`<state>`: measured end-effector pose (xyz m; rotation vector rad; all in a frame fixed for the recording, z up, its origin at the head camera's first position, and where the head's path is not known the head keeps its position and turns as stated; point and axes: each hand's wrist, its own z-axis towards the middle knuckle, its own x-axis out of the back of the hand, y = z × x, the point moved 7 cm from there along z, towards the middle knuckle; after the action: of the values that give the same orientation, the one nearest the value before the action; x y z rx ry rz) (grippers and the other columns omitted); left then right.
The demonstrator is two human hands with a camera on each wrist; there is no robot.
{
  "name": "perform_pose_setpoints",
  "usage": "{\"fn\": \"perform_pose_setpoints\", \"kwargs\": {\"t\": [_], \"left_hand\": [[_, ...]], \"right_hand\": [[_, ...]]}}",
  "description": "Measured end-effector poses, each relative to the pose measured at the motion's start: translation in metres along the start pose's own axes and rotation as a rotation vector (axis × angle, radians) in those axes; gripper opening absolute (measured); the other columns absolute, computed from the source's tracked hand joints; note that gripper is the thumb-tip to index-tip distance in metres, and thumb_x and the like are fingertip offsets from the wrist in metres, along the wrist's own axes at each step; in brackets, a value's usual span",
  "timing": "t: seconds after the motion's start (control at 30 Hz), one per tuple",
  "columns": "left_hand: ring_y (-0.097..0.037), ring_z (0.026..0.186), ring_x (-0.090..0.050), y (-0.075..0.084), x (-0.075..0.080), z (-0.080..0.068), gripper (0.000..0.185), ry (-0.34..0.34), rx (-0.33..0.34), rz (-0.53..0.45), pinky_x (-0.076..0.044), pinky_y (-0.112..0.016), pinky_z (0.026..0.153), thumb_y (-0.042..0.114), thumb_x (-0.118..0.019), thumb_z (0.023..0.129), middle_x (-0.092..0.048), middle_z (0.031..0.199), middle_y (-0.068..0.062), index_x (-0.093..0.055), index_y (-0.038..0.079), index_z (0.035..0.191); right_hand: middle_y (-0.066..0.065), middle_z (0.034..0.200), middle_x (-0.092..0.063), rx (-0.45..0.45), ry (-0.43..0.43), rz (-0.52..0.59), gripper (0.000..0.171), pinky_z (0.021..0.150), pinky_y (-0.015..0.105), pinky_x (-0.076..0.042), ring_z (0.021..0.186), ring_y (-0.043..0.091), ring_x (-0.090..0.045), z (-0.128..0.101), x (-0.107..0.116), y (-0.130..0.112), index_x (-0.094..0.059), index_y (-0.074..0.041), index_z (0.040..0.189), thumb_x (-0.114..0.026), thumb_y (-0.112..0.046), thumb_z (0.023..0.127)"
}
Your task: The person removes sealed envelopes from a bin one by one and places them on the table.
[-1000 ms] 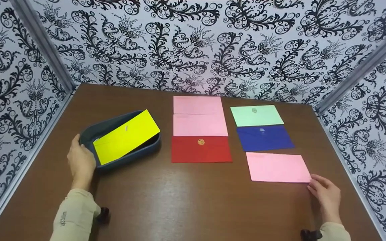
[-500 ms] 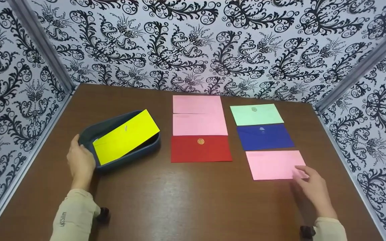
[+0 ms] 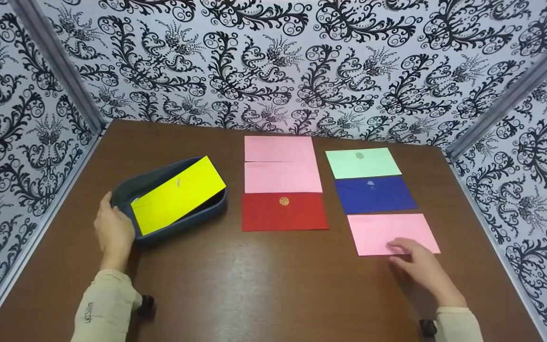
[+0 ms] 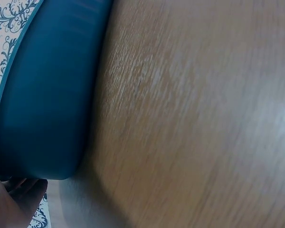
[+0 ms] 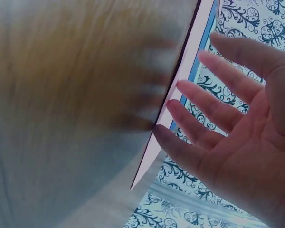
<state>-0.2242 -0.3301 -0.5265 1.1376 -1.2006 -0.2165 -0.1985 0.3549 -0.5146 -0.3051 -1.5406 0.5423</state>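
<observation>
My left hand (image 3: 114,232) grips the left end of a dark blue tray (image 3: 169,231), its thumb at the rim. In the left wrist view the fingers (image 4: 26,192) reach against the end of the tray's wall. A yellow envelope (image 3: 178,194) lies slanted in the tray, one corner at the right rim. My right hand (image 3: 420,266) hovers at the near edge of a pink envelope (image 3: 382,232), fingers relaxed and spread. In the right wrist view the palm (image 5: 256,156) holds nothing, and the fingertips are close to the pink envelope's edge; contact cannot be told.
Beyond the pink envelope lie a blue envelope (image 3: 375,195) and a mint green one (image 3: 363,164). In the middle column, a red envelope (image 3: 284,213) lies below two pink envelopes (image 3: 283,176). Patterned walls (image 3: 273,66) bound the brown table (image 3: 264,289).
My right hand has let go of the pink envelope's right corner and moved left along its near edge. The pink envelope has shifted slightly toward the blue one. The left hand stays.
</observation>
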Motion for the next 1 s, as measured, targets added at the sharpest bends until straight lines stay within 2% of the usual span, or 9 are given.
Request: {"fn": "perform_pose_setpoints", "kwargs": {"t": [0.13,0.33,0.53,0.7,0.9,1.0], "left_hand": [[-0.047,0.141,-0.038,-0.001,0.000,0.000,0.052,0.005,0.000,0.005,-0.034,-0.058,0.117,0.011,-0.024,0.107,-0.033,0.158,-0.026,-0.019,0.008,0.159],[-0.047,0.142,-0.036,-0.004,0.001,-0.001,0.052,0.006,0.006,0.007,-0.033,-0.058,0.117,0.012,-0.023,0.107,-0.030,0.160,-0.025,-0.018,0.009,0.159],[-0.044,0.145,-0.035,-0.004,0.001,-0.003,0.053,-0.010,0.016,-0.010,-0.032,-0.056,0.119,0.012,-0.023,0.107,-0.028,0.162,-0.022,-0.017,0.009,0.160],[-0.044,0.144,-0.037,-0.002,0.000,-0.004,0.053,-0.012,0.014,-0.013,-0.034,-0.056,0.118,0.012,-0.024,0.107,-0.030,0.161,-0.024,-0.017,0.008,0.160],[-0.045,0.142,-0.038,0.000,0.000,-0.003,0.052,-0.005,0.007,-0.009,-0.035,-0.056,0.117,0.012,-0.024,0.107,-0.031,0.160,-0.024,-0.018,0.009,0.160],[-0.046,0.141,-0.038,0.000,0.000,-0.001,0.052,0.005,0.004,-0.003,-0.035,-0.057,0.116,0.011,-0.023,0.107,-0.032,0.159,-0.025,-0.019,0.008,0.159]], "right_hand": [[0.029,0.131,-0.061,0.029,-0.039,-0.047,0.030,0.108,0.066,-0.038,0.126,0.050,-0.054,0.003,-0.005,-0.007,-0.070,-0.001,0.117,-0.073,-0.008,0.088],[0.029,0.135,-0.058,0.060,-0.078,-0.098,0.032,0.108,0.068,-0.037,0.126,0.051,-0.052,0.008,-0.010,-0.014,-0.070,-0.004,0.121,-0.072,-0.013,0.090],[0.024,0.127,-0.063,0.053,-0.080,-0.136,0.037,0.104,0.062,-0.044,0.119,0.045,-0.058,0.015,-0.008,-0.018,-0.066,-0.001,0.125,-0.071,-0.013,0.091],[0.024,0.119,-0.062,0.057,-0.129,-0.191,0.038,0.098,0.060,-0.049,0.110,0.042,-0.060,0.016,-0.009,-0.021,-0.066,0.001,0.125,-0.071,-0.012,0.090],[0.031,0.128,-0.056,0.049,-0.178,-0.210,0.041,0.100,0.065,-0.045,0.117,0.050,-0.056,0.011,-0.009,-0.019,-0.066,0.001,0.128,-0.071,-0.014,0.090],[0.033,0.130,-0.056,0.041,-0.156,-0.200,0.038,0.102,0.066,-0.043,0.119,0.052,-0.055,0.013,-0.006,-0.018,-0.067,0.000,0.125,-0.071,-0.016,0.091]]}}
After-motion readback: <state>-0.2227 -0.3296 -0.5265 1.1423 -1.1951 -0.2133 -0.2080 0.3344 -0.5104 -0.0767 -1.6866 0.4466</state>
